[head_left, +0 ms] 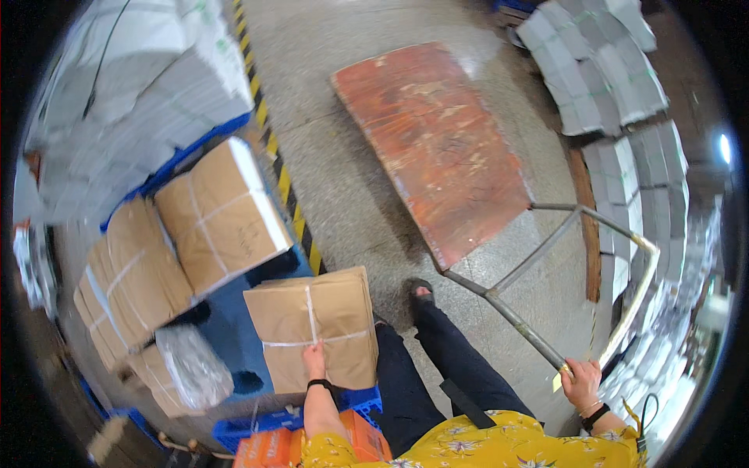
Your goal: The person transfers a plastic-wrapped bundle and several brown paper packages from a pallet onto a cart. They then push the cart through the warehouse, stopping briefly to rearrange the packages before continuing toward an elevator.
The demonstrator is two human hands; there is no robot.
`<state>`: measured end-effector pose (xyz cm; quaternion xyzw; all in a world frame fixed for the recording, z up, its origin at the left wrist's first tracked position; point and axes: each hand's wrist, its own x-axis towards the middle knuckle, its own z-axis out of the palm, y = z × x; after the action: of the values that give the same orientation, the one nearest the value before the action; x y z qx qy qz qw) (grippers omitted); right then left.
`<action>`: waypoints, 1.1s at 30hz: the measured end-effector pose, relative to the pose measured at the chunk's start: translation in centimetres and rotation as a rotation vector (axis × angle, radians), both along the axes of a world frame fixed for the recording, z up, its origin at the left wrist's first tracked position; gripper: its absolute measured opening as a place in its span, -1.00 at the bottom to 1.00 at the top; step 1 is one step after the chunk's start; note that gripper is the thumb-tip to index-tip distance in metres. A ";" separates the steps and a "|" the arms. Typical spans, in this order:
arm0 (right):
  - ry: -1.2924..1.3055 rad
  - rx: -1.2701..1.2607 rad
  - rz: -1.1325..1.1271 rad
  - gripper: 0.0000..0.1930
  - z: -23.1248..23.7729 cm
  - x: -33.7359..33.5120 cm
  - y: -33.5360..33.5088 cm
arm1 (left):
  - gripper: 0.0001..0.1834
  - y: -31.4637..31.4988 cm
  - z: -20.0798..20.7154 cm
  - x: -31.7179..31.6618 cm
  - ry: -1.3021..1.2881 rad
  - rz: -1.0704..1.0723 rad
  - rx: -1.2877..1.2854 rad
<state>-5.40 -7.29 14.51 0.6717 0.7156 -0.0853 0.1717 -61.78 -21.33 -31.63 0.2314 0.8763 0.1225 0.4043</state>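
My left hand [314,361] is closed on the white string where it crosses on top of a brown paper bundle [285,312]. This bundle rests at the near right corner of a blue pallet [257,343], close by my left leg. My right hand [581,384] grips the bent metal tube handle [530,331] of a flat cart. The cart's worn red-brown wooden deck [437,148] stretches ahead of me and carries nothing.
More string-tied brown bundles [222,214] and a clear plastic-wrapped pack [195,368] lie on the pallet. White stacks [172,93] stand behind it. Grey-white stacks [593,62] line the right. Yellow-black floor tape [269,140] runs past the pallet. Orange crates [363,437] are near my left arm.
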 end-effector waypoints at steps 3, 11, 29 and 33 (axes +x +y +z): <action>0.009 -0.023 0.004 -0.68 0.9 0.4 -0.1 | -0.48 4.7 1.3 1.7 -0.118 -0.005 -0.013; 0.087 0.013 -0.020 -0.65 1.7 1.6 1.9 | -0.50 14.1 9.4 4.7 -0.152 -0.215 -0.090; 0.291 0.074 -0.082 -0.74 2.4 5.9 -0.1 | -0.64 51.9 15.8 36.1 -0.283 -0.662 -0.126; 0.278 0.023 -0.060 -0.72 3.1 6.2 0.1 | -0.60 57.7 13.8 47.3 -0.276 -0.907 0.006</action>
<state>0.81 -7.22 17.65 0.6764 0.7131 -0.1742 0.0607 -14.53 36.38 -17.81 0.5735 0.6246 -0.0343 0.5289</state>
